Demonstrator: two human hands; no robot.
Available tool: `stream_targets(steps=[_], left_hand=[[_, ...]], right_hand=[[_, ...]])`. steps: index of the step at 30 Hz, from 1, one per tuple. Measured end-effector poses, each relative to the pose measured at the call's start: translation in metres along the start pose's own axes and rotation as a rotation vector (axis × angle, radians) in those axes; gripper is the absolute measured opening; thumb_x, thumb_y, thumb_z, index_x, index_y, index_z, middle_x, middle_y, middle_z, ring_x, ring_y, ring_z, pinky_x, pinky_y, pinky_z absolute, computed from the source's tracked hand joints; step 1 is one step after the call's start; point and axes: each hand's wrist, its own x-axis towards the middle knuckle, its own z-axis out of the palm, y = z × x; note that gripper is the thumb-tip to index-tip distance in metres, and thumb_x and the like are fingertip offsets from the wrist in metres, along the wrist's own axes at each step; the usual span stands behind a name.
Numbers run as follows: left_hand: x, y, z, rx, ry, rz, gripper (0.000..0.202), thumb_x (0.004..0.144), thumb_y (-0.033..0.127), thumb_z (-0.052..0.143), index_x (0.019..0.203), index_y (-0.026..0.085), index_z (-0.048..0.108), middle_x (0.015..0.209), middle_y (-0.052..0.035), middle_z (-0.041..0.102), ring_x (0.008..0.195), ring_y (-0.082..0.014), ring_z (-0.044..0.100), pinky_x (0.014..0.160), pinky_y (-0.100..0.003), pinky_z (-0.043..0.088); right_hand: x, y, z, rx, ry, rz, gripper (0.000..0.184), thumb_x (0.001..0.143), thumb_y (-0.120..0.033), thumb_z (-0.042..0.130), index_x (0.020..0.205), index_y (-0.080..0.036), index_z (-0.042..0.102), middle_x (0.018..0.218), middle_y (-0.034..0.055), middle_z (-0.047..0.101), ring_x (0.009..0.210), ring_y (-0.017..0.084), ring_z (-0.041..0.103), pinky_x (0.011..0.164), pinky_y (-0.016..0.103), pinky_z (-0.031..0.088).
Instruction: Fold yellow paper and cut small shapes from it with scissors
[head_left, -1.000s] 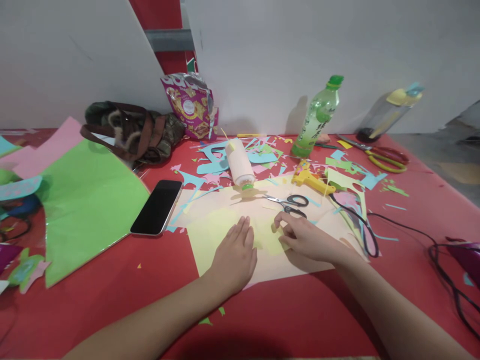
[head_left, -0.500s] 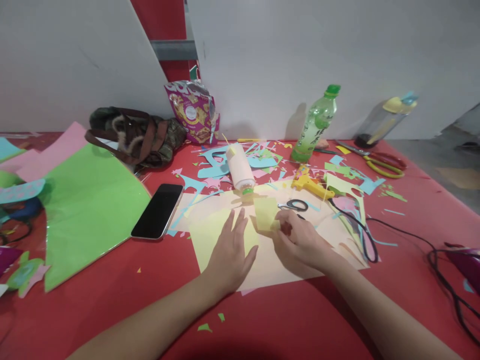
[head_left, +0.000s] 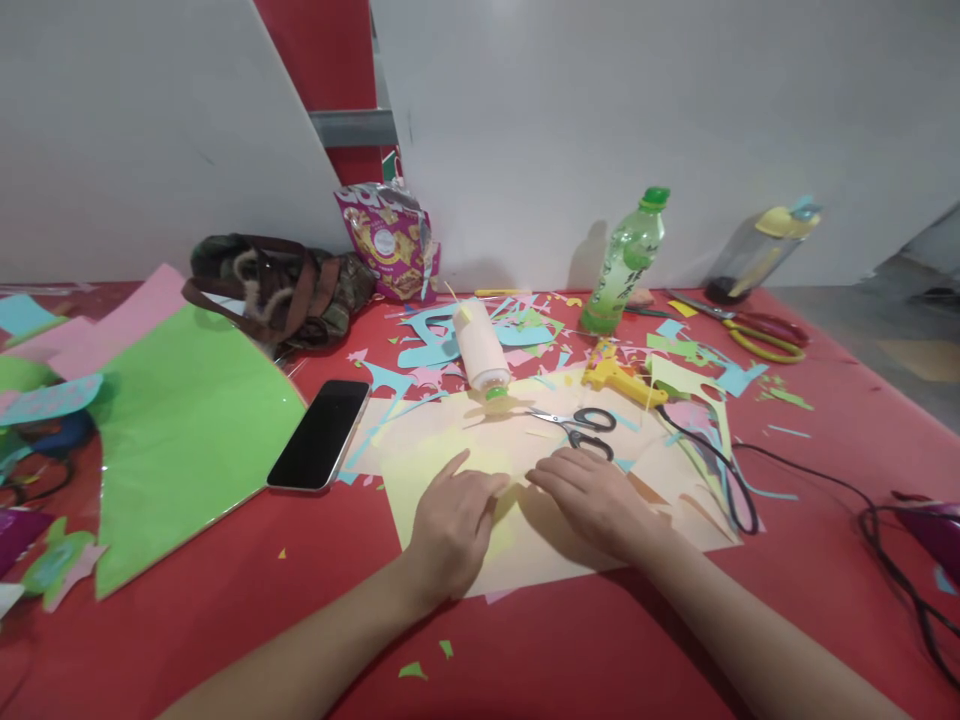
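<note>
My left hand [head_left: 454, 525] is closed low over the pale sheet, its thumb and index finger drawn together toward the right. Facing it, my right hand [head_left: 592, 495] is closed too, with its fingers bent and bunched. A thin edge of a yellow paper piece [head_left: 517, 481] shows between the fingertips of both hands; the rest is hidden. Beneath lie large yellow paper [head_left: 409, 480] and cream paper [head_left: 570, 565] sheets. Just beyond my right hand are open scissors [head_left: 589, 425] with black handles. A paper-wrapped bottle [head_left: 481, 345] with a green cap lies past the fingers.
A phone [head_left: 319, 435] and green sheets [head_left: 195, 430] lie left. Behind stand a snack bag [head_left: 386, 245], a cloth bag [head_left: 285, 290] and a green drink bottle [head_left: 626, 265]. On the right are a yellow glue gun [head_left: 622, 378], its black cord [head_left: 712, 450], large scissors [head_left: 765, 335] and paper scraps.
The yellow paper piece, upright in my right hand before, is now mostly hidden between both hands. My left fingers have gone from spread to closed. The scissors show more fully.
</note>
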Motion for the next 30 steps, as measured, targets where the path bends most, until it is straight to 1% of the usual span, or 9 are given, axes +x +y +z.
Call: stream_targets(steps=[2,3,5,8,14,17,20,23,30], left_hand=[[0.003,0.0,-0.002,-0.114,-0.001,-0.225,0.016,0.08,0.017,0.039,0.091,0.019,0.052,0.076,-0.0026,0.062,0.07,-0.0132,0.059,0.072,-0.028,0.047],[0.005,0.0,-0.003,-0.177,-0.009,-0.368,0.015,0.08,0.022,0.042,0.091,0.019,0.052,0.07,-0.0015,0.06,0.062,-0.0127,0.058,0.059,-0.024,0.047],[0.011,-0.002,-0.005,-0.319,-0.024,-0.619,0.019,0.077,0.027,0.046,0.093,0.019,0.051,0.053,0.0035,0.05,0.045,-0.0099,0.049,0.041,-0.018,0.036],[0.02,-0.005,-0.01,-0.537,0.011,-0.795,0.026,0.074,0.026,0.049,0.099,0.018,0.048,0.047,0.0074,0.039,0.039,-0.0073,0.039,0.038,-0.016,0.027],[0.023,-0.011,-0.01,-0.749,0.035,-0.918,0.033,0.072,0.024,0.046,0.104,0.018,0.043,0.045,0.0103,0.03,0.039,-0.0056,0.028,0.039,-0.014,0.026],[0.023,-0.013,-0.007,-0.922,0.07,-0.966,0.036,0.07,0.024,0.048,0.105,0.018,0.042,0.048,0.01,0.03,0.043,-0.0055,0.031,0.043,-0.015,0.035],[0.025,-0.013,-0.006,-1.045,0.127,-1.018,0.039,0.068,0.024,0.05,0.105,0.018,0.042,0.049,0.0101,0.03,0.045,-0.0052,0.034,0.05,-0.019,0.045],[0.027,-0.014,-0.006,-1.084,0.155,-1.03,0.042,0.066,0.023,0.051,0.107,0.018,0.04,0.051,0.0101,0.032,0.046,-0.0051,0.037,0.056,-0.023,0.049],[0.028,-0.013,-0.008,-1.052,0.141,-0.987,0.047,0.065,0.02,0.052,0.109,0.023,0.036,0.049,0.0121,0.03,0.045,-0.0039,0.039,0.063,-0.026,0.051]], right_hand=[[-0.001,0.002,0.003,-0.031,0.071,0.122,0.022,0.084,-0.014,0.034,0.095,-0.014,0.053,0.085,0.0086,0.062,0.081,0.019,0.052,0.073,0.032,0.038],[-0.001,0.003,0.004,-0.05,0.098,0.216,0.021,0.083,-0.017,0.036,0.097,-0.014,0.052,0.087,0.0098,0.061,0.083,0.021,0.052,0.074,0.034,0.037],[-0.001,0.006,0.005,-0.084,0.113,0.414,0.022,0.082,-0.021,0.037,0.098,-0.013,0.05,0.09,0.0118,0.059,0.086,0.023,0.051,0.076,0.037,0.037],[-0.002,0.009,0.005,-0.113,0.052,0.591,0.02,0.083,-0.018,0.036,0.096,-0.013,0.05,0.092,0.013,0.056,0.087,0.024,0.05,0.077,0.038,0.036],[-0.005,0.015,0.007,-0.146,-0.013,0.627,0.015,0.081,-0.014,0.037,0.089,-0.012,0.051,0.096,0.0145,0.056,0.093,0.025,0.047,0.081,0.035,0.034],[-0.006,0.016,0.008,-0.141,-0.033,0.674,0.014,0.079,-0.014,0.04,0.088,-0.014,0.05,0.093,0.0123,0.058,0.086,0.024,0.048,0.071,0.033,0.034],[-0.006,0.016,0.007,-0.15,-0.061,0.721,0.013,0.077,-0.013,0.042,0.086,-0.016,0.051,0.089,0.0104,0.06,0.08,0.024,0.048,0.061,0.031,0.031],[-0.006,0.016,0.005,-0.119,-0.085,0.737,0.014,0.075,-0.011,0.041,0.082,-0.017,0.052,0.085,0.0095,0.06,0.077,0.023,0.048,0.059,0.03,0.028],[-0.003,0.013,0.0,-0.084,-0.078,0.78,0.013,0.073,-0.01,0.041,0.076,-0.018,0.051,0.08,0.0071,0.061,0.074,0.021,0.05,0.061,0.03,0.026]])
